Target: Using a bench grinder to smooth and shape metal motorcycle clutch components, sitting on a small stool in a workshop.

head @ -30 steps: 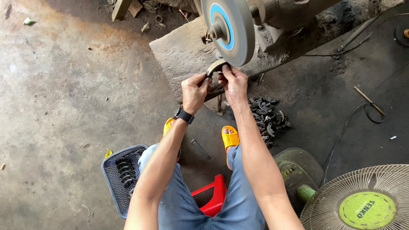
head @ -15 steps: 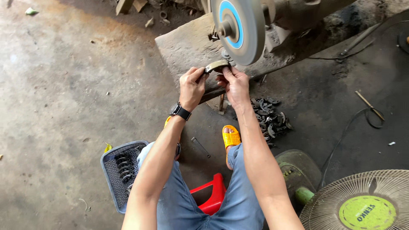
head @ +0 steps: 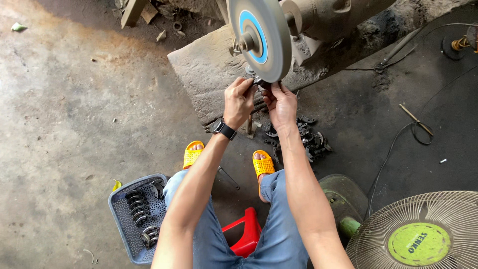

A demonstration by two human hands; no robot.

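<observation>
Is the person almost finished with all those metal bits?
Cannot tell for sure. A pile of dark parts lies on the floor by the right foot. Both hands, left and right, hold one part at the grinding wheel. More parts sit in the basket.

Your grinding wheel (head: 264, 37) is grey with a blue ring around a pale centre. Your sandals (head: 263, 163) are bright yellow with a perforated pattern, your stool (head: 244, 233) red, your jeans (head: 279, 234) faded blue. Near left, the basket (head: 130, 219) is blue-grey and holed. Near right, the fan (head: 423, 234) has a lime-green hub behind a cream grille.
</observation>
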